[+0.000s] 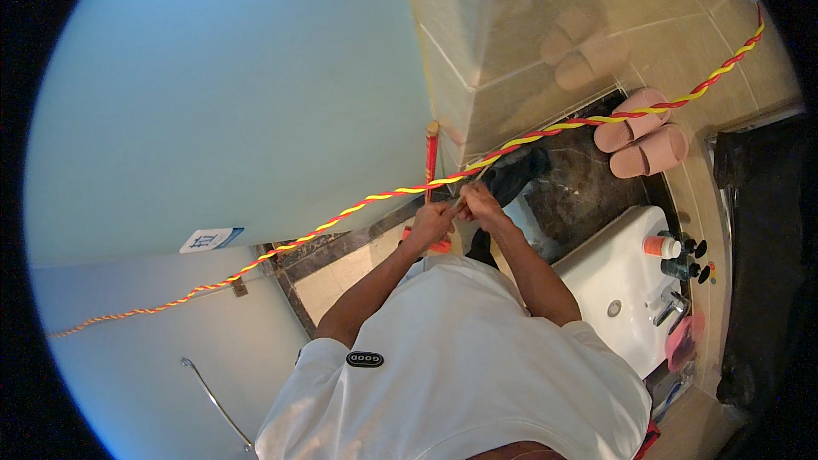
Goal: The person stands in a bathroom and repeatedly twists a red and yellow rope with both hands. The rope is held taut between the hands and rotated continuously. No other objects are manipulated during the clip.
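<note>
A twisted red and yellow electrical wire [383, 195] runs across the view, from the wall at the far left to a box on the tiled wall at the upper right. Just below it, close together, are my left hand [433, 222] and my right hand [480, 204]. Between their fingers is a small, thin, pale item, too small to name. Which hand grips it, or whether both do, I cannot tell. Beyond my hands a red stick-like object with a pale wooden end [432, 147] stands near the wall corner.
On the right are a white washbasin [594, 287] with a chrome faucet [671, 308], an orange and white bottle [661, 246] and dark pump bottles. Pink slippers [648, 150] lie above the basin. A pale wall [223, 108] rises on the left, with a metal bar [216, 402] lower down.
</note>
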### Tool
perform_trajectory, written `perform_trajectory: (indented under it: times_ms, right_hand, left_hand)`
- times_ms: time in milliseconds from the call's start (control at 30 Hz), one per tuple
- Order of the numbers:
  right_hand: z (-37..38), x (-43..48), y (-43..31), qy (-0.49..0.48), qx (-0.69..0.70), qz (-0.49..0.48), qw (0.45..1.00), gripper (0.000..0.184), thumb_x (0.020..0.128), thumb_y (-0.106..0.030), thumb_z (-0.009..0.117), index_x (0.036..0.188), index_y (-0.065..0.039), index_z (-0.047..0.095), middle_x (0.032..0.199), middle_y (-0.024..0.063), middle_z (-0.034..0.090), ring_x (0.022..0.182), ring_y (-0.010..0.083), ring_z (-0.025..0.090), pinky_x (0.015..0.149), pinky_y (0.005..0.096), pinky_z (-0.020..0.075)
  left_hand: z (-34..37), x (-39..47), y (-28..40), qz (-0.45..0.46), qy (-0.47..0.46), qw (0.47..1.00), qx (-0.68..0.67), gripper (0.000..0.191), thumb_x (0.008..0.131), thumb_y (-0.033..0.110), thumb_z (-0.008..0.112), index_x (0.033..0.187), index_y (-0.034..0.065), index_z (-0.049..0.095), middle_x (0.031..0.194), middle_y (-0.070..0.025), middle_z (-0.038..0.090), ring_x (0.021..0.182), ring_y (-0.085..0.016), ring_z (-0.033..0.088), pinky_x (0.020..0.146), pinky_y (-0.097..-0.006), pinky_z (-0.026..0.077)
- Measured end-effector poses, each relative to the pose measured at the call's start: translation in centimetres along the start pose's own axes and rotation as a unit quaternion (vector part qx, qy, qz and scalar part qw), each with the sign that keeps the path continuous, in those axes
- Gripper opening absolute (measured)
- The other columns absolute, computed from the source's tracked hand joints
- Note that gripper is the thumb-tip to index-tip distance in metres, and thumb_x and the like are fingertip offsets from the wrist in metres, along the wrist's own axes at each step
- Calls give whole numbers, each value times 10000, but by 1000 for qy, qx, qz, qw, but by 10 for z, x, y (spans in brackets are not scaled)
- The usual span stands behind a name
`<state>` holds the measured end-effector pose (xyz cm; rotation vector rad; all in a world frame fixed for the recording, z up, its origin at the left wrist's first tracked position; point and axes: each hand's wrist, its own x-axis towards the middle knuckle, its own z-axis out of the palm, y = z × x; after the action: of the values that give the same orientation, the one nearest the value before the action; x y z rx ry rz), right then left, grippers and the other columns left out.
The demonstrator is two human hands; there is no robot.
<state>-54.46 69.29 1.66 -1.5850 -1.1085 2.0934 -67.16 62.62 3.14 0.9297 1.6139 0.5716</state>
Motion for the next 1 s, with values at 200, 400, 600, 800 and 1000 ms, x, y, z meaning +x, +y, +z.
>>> perform_trajectory:
  times_ms: [200,400,600,800,1000]
  right_hand:
    - [-1,2,2,-22,-23,3,999,270,829,-264,397,722,-31,482,604,85,527,472,151,505,440,280,407]
    - [-14,12,2,-23,3,-8,1000,280,820,-273,408,711,-27,485,607,82,527,481,150,504,447,283,406]
    - [-6,-2,-2,2,-14,-1,1000,264,824,-278,434,876,-19,444,637,82,517,493,150,505,455,287,407]
    - [-12,9,2,-29,-9,15,999,246,819,-265,432,888,-29,428,638,80,512,497,155,507,460,288,403]
    - [-15,10,-1,-19,-8,-3,1000,217,810,-248,425,851,-35,435,625,75,507,496,154,509,447,284,407]
  left_hand:
    - [2,-4,-6,30,23,999,22,328,822,279,527,646,5,567,536,-74,563,392,-144,507,373,-293,405]
    - [3,9,8,-14,7,999,34,305,830,254,506,663,5,560,543,-73,569,397,-150,512,378,-297,407]
    - [6,2,0,21,20,998,50,304,830,249,506,662,4,567,547,-74,576,399,-145,514,378,-299,403]
    - [7,10,-12,56,31,996,60,296,827,254,515,658,16,569,542,-70,573,398,-139,509,375,-291,400]
    - [5,13,-2,13,12,999,37,298,826,261,521,657,21,572,535,-61,569,400,-143,512,374,-285,402]
